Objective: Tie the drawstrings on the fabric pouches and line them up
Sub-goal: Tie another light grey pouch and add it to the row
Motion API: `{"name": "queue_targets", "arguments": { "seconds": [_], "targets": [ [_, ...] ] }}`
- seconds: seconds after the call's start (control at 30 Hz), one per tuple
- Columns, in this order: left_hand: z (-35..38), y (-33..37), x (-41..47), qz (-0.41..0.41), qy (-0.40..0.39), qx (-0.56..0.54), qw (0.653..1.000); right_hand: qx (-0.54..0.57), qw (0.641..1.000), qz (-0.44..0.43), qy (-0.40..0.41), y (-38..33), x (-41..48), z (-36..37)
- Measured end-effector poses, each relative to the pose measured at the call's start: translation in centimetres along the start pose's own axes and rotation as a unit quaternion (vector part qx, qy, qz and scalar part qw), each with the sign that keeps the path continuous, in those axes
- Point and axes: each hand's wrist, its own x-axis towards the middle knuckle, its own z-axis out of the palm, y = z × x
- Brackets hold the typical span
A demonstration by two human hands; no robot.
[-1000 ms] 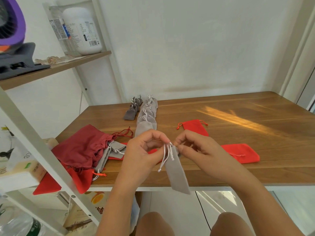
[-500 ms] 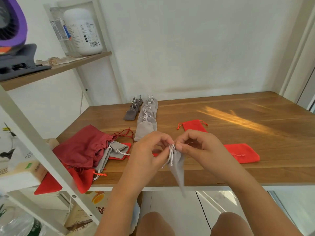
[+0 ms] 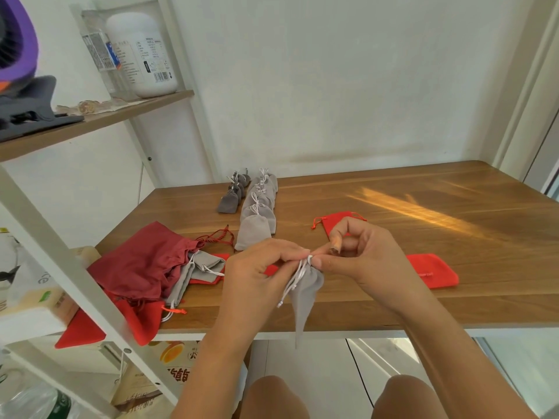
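Note:
A light grey pouch (image 3: 304, 294) hangs over the table's front edge, its mouth gathered tight. My left hand (image 3: 257, 273) pinches its white drawstrings (image 3: 295, 278) at the neck. My right hand (image 3: 360, 255) pinches the same neck from the right, fingers curled. Behind them a row of tied light grey pouches (image 3: 257, 213) runs toward the wall, with a shorter row of dark grey pouches (image 3: 233, 195) beside it. Two flat red pouches lie on the table, one (image 3: 335, 220) behind my right hand and one (image 3: 432, 270) to its right.
At the table's left front lies a heap: a large dark red bag (image 3: 145, 264), untied grey pouches (image 3: 196, 273) and red pouches (image 3: 142, 322). A white shelf frame (image 3: 60, 261) slants across the left. A white bottle (image 3: 142, 55) stands on the upper shelf. The wooden table (image 3: 423, 213) stretches right.
The pouch's mouth has been drawn from flat and open to a tight gather. Both hands moved together at its neck, and the pouch now hangs narrower and twisted.

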Motion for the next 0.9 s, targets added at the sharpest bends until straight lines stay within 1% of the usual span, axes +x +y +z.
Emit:
{"name": "queue_targets", "arguments": {
  "seconds": [0.07, 0.13, 0.2, 0.3, 0.33, 0.37, 0.43, 0.5, 0.57, 0.6, 0.63, 0.67, 0.7, 0.73, 0.77, 0.8, 0.9],
  "targets": [
    [0.0, 0.3, -0.2, -0.068, 0.020, -0.058, 0.996, -0.049, 0.998, -0.023, 0.017, 0.2, 0.1, 0.1],
    [0.1, 0.7, -0.5, -0.131, 0.031, -0.107, 0.985, -0.145, 0.986, -0.053, 0.062, 0.6, 0.4, 0.0],
    [0.4, 1.1, -0.9, -0.168, 0.022, -0.142, 0.975, -0.213, 0.970, -0.077, 0.093, 0.7, 0.5, -0.2],
    [0.4, 1.3, -1.2, -0.205, 0.027, -0.179, 0.962, -0.262, 0.954, -0.111, 0.089, 0.8, 0.4, 0.2],
    [0.4, 1.1, -1.3, -0.211, 0.030, -0.183, 0.960, -0.251, 0.959, -0.109, 0.077, 0.8, 0.4, 0.4],
    [0.4, 1.1, -1.4, -0.215, 0.030, -0.187, 0.958, -0.216, 0.970, -0.093, 0.061, 0.9, 0.4, 0.5],
    [0.4, 1.2, -1.6, -0.219, 0.019, -0.187, 0.957, -0.092, 0.994, -0.049, 0.025, 0.7, 0.3, 0.2],
    [0.5, 1.3, -1.7, -0.222, 0.017, -0.183, 0.957, 0.010, 1.000, -0.014, -0.012, 0.4, 0.2, -0.1],
    [0.4, 1.4, -1.8, -0.226, 0.023, -0.186, 0.956, 0.041, 0.999, -0.003, -0.031, 0.5, 0.2, -0.2],
    [0.4, 1.5, -1.7, -0.228, 0.028, -0.193, 0.954, 0.021, 0.999, -0.009, -0.027, 0.6, 0.2, -0.2],
    [0.4, 1.6, -1.7, -0.226, 0.030, -0.197, 0.954, -0.026, 0.999, -0.022, -0.014, 0.9, 0.3, 0.0],
    [0.4, 1.6, -1.7, -0.218, 0.028, -0.194, 0.956, -0.101, 0.994, -0.043, 0.004, 1.2, 0.4, 0.1],
    [0.5, 1.8, -1.7, -0.209, 0.024, -0.186, 0.960, -0.191, 0.978, -0.075, 0.023, 1.5, 0.4, 0.4],
    [0.6, 1.8, -1.7, -0.202, 0.022, -0.174, 0.963, -0.276, 0.953, -0.120, 0.041, 1.8, 0.5, 0.7],
    [0.8, 1.9, -1.8, -0.197, 0.020, -0.165, 0.966, -0.335, 0.926, -0.163, 0.051, 2.2, 0.4, 1.0],
    [1.0, 1.9, -1.8, -0.190, 0.018, -0.157, 0.969, -0.376, 0.906, -0.188, 0.056, 2.5, 0.4, 1.2],
    [1.2, 2.1, -1.9, -0.178, 0.010, -0.137, 0.974, -0.441, 0.871, -0.209, 0.060, 3.6, 0.3, 1.5]
  ]
}}
